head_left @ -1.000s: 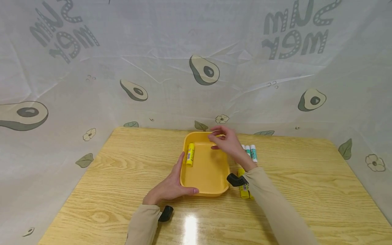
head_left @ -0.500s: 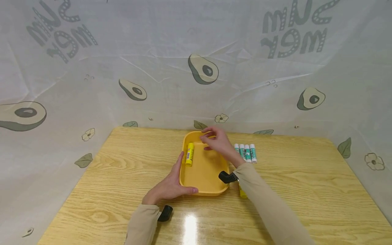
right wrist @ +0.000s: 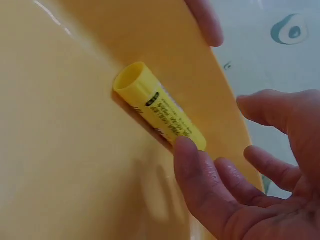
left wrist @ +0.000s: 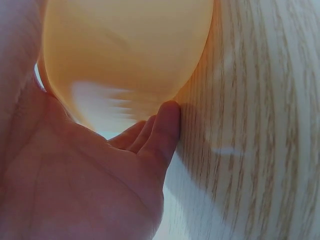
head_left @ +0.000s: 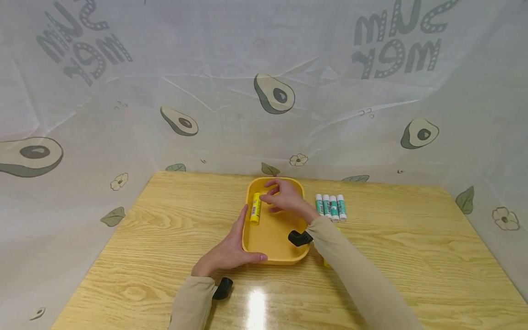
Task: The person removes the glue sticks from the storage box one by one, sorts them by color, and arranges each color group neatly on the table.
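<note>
A yellow glue stick (head_left: 255, 208) lies against the left side of the yellow-orange plastic tray (head_left: 274, 243). My left hand (head_left: 231, 250) braces the tray's near left corner, fingers straight along the outer left wall and thumb along the near rim. The left wrist view shows that palm close to the tray's outer wall (left wrist: 125, 55). My right hand (head_left: 284, 197) hovers inside the tray with fingers spread and slightly bent, nothing between them. In the right wrist view, a fingertip overlaps the lower end of the glue stick (right wrist: 160, 107); whether it touches is unclear.
Right of the tray, several green-and-white glue sticks (head_left: 331, 207) lie in a row. Yellow glue sticks (head_left: 327, 263) beside the tray are mostly hidden by the right sleeve (head_left: 354, 270). A printed curtain (head_left: 227, 137) stands behind the wooden table (head_left: 412, 256).
My right hand has moved left and lower across the tray toward the yellow glue stick. The row of green-and-white glue sticks has come into view. The left hand keeps its place.
</note>
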`<state>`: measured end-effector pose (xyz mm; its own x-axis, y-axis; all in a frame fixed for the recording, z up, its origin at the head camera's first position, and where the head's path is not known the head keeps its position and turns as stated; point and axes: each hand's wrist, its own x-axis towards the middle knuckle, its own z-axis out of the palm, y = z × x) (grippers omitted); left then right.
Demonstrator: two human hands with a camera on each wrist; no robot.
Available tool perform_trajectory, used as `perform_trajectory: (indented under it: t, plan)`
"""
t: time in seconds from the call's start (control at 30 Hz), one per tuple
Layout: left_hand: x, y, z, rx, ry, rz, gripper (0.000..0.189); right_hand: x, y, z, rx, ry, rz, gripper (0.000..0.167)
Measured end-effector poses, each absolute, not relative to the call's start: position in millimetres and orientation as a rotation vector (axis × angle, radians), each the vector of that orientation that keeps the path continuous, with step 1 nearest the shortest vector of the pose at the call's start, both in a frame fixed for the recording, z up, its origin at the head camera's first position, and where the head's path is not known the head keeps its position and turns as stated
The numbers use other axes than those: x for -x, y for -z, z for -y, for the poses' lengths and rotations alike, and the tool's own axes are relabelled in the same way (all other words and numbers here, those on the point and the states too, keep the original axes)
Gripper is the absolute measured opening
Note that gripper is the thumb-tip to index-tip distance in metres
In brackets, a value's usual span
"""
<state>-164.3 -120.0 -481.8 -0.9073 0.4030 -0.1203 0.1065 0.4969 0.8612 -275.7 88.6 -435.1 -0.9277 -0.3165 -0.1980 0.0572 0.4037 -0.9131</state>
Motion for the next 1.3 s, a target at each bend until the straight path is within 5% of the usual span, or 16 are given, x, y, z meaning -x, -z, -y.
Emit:
perform_trajectory:
  t: [0.87,1.3]
  plan:
    - [164,482,121,-0.447,-1.377,-2.427,0.134,279,455,-71,0.253,1.389,-2.246,0.085]
    - [163,480,121,-0.428,-1.371,-2.419,0.133,275,450,-71,0.265,1.328,-2.254,0.088]
